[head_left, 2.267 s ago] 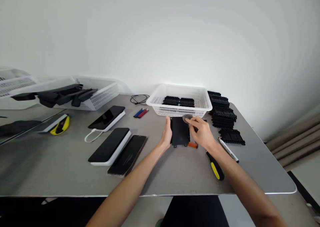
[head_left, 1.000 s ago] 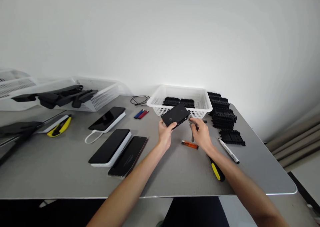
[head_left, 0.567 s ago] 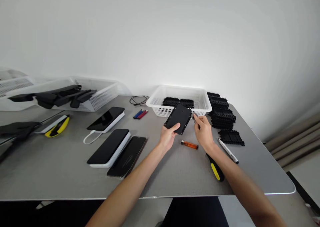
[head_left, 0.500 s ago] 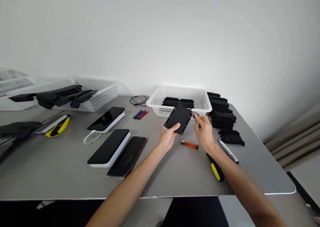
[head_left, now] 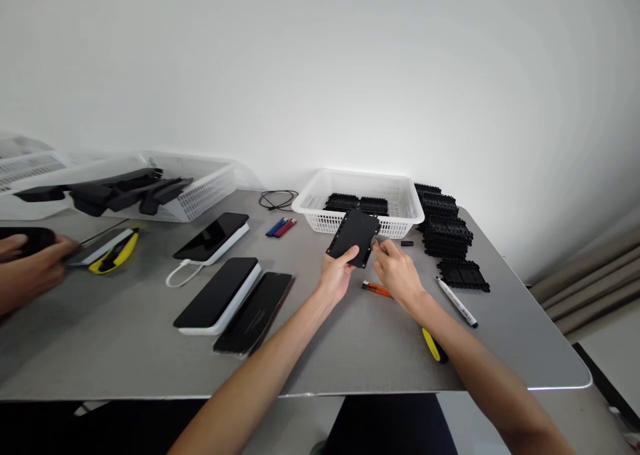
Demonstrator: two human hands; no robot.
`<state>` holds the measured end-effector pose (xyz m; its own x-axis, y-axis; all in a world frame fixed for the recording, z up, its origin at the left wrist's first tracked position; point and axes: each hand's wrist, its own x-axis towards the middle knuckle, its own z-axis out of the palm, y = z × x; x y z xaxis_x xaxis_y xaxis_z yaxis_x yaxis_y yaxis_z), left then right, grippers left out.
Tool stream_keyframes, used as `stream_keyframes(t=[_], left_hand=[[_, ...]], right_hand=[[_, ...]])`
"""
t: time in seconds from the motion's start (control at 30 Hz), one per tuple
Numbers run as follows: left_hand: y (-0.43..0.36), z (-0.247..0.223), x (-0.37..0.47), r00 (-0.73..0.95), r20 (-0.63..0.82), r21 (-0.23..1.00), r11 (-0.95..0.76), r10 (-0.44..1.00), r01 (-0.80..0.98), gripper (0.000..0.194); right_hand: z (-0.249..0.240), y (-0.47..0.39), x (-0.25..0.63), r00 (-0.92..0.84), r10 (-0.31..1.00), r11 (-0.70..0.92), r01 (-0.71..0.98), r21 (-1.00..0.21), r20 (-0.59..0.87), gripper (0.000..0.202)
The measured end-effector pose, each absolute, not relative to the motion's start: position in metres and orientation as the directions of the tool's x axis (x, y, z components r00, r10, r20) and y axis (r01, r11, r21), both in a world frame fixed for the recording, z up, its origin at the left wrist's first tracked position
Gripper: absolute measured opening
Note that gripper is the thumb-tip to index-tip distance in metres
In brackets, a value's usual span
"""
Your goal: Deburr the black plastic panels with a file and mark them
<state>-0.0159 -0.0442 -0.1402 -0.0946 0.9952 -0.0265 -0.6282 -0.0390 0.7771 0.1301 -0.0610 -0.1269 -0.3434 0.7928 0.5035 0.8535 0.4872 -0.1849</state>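
My left hand (head_left: 337, 273) grips a flat black plastic plate (head_left: 356, 236) by its near end, thumb on top. Small notches or tabs run along the plate's long edges. At the plate's right edge, my right hand (head_left: 397, 268) is closed in a pinch on a small grey piece (head_left: 376, 240), too hidden to name. Beneath that hand lies an orange lighter (head_left: 376, 289), partly covered. My right forearm hides part of a black and yellow tool (head_left: 434, 345). Behind the plate stands a white basket (head_left: 410, 225) with black slotted parts (head_left: 374, 206) inside.
Stacked black parts (head_left: 445, 231) and a white marker (head_left: 457, 301) are on the right; a small black cap (head_left: 407, 243) lies nearby. Phones and power banks (head_left: 217, 295), two lighters (head_left: 281, 227) and a cable (head_left: 277, 200) lie leftward. A co-worker's hands (head_left: 35, 268) hold something black, far left.
My right hand has moved slightly left and down along the plate's edge, now partly covering the orange lighter. The co-worker's hands have come into view at the left. The black cap now shows.
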Motion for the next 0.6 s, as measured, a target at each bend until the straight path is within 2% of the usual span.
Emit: stream_keyframes(t=[0.2, 0.33, 0.43, 0.53, 0.6], left_hand=[[-0.041, -0.141, -0.017, -0.125, -0.051, 0.751, -0.044, 0.991, -0.659, 0.042], [-0.041, -0.141, -0.019, -0.143, -0.054, 0.733, -0.058, 0.988, -0.678, 0.042], [-0.042, -0.139, -0.018, -0.127, -0.013, 0.742, -0.075, 0.992, -0.666, 0.045], [-0.042, -0.138, -0.017, -0.088, 0.057, 0.753, -0.101, 0.994, -0.65, 0.044], [-0.04, -0.139, -0.017, -0.131, 0.12, 0.761, -0.176, 0.984, -0.624, 0.045]], right_hand=[[-0.12, -0.069, 0.125, -0.418, 0.793, 0.511, 0.853, -0.11, 0.444, 0.037], [-0.12, -0.072, 0.122, -0.508, 0.747, 0.595, 0.799, -0.09, 0.428, 0.025], [-0.12, -0.071, 0.124, -0.474, 0.743, 0.614, 0.764, -0.199, 0.473, 0.025], [-0.116, -0.065, 0.135, -0.365, 0.762, 0.609, 0.686, -0.398, 0.535, 0.029], [-0.111, -0.062, 0.142, -0.283, 0.775, 0.599, 0.612, -0.516, 0.565, 0.031]])
